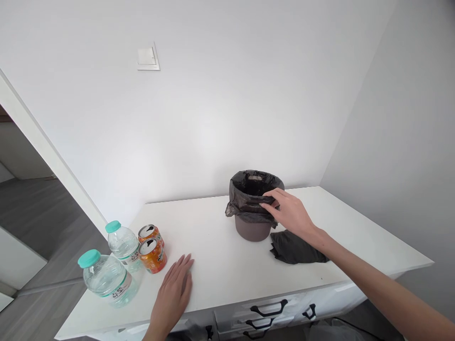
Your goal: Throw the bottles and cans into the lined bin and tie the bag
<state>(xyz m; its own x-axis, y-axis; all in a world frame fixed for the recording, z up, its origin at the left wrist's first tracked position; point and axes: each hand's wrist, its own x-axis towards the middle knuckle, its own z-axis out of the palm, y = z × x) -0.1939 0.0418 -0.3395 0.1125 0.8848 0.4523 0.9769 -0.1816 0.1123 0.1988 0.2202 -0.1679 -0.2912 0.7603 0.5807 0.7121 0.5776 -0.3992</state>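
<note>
A small brown bin (252,229) stands on the white table (220,246), lined with a black plastic bag (245,194) folded over its rim. My right hand (289,212) reaches across and pinches the bag's edge at the near right rim. My left hand (174,289) lies flat on the table near the front edge, fingers stretched out, holding nothing. Under my right forearm a folded black bag (293,248) lies on the table.
Two clear water bottles with teal caps (106,277) (122,244) and two orange drink cans (152,255) (150,233) stand at the table's left end. Drawers with black handles (268,310) sit below the front edge. A light switch (148,58) is on the wall.
</note>
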